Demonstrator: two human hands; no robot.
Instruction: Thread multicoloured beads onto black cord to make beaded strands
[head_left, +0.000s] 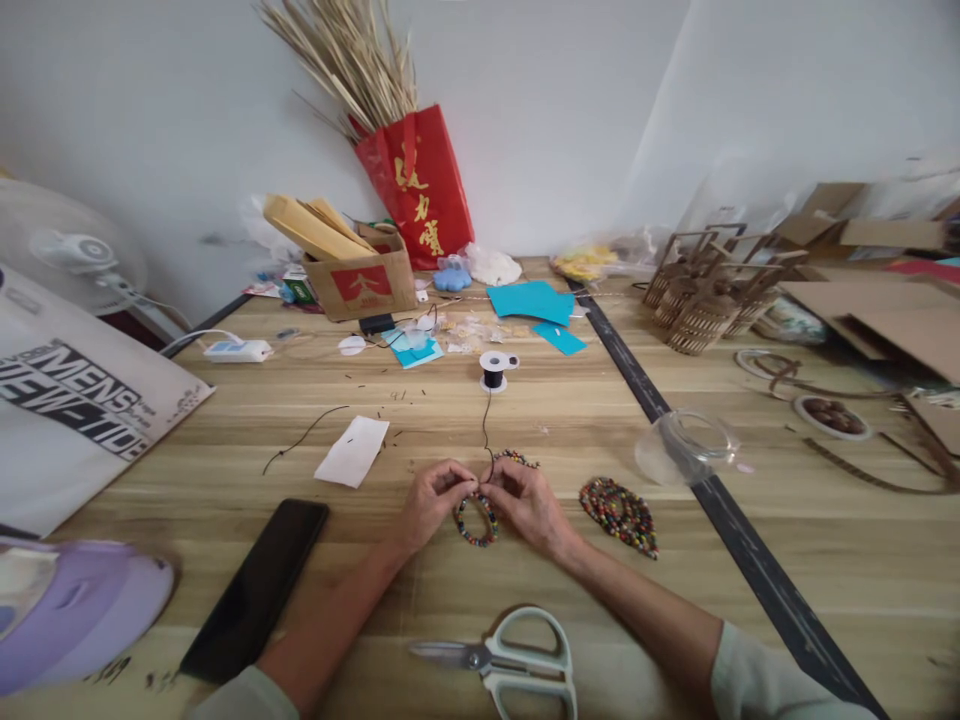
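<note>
Holding a beaded bracelet (478, 541), both hands (435, 500) (531, 505) nearly touch.

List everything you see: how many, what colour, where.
Bead loop: one, multicoloured, centre
Bead strand: one, multicoloured, beyond loop
Bead pile: one, multicoloured, right
Spool: one, white, black thread, beyond loop
Scissors: one, pale-handled, near edge
Phone: one, black, near left
Paper: one, white, left
Container: one, clear, right
Sheets: several, blue, beyond spool
Bag: one, red, against wall
Stalks: many, tan, in bag
Carton: one, brown, beside bag
Power strip: one, white, left
Package: one, white, left edge
Fan: one, white, behind package
Object: one, purple, near left
Baskets: several, brown, right
Table: one, wood-toned, beneath
Left hand: one, bare, at loop
Right hand: one, bare, at loop
</note>
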